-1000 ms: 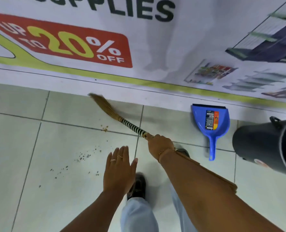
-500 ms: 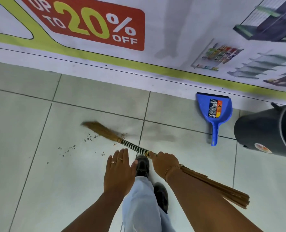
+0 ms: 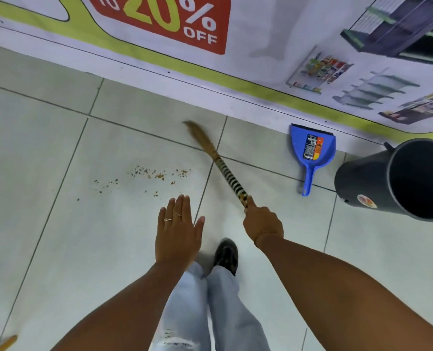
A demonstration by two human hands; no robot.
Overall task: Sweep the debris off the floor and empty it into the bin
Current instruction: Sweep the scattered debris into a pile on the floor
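My right hand [image 3: 263, 222] grips a straw broom [image 3: 221, 167] by its black-and-white banded handle; the blurred brush tip points up and left, off to the right of the debris. Small brown crumbs of debris [image 3: 157, 174] lie scattered on the pale floor tiles, ahead of my left hand. My left hand [image 3: 177, 233] hovers flat, fingers apart, holding nothing. A blue dustpan [image 3: 311, 150] lies on the floor by the wall, handle toward me. A dark grey bin [image 3: 403, 178] stands at the right, its mouth tilted toward me.
A printed banner wall [image 3: 210, 59] runs along the far edge of the floor. My legs in light jeans and a black shoe [image 3: 227, 254] stand below the hands. A yellow stick end [image 3: 6, 343] shows at the bottom left corner.
The broom head has swung from the left, at the crumbs, up and to the right. The crumbs now lie in a tighter line. The view has shifted toward the floor.
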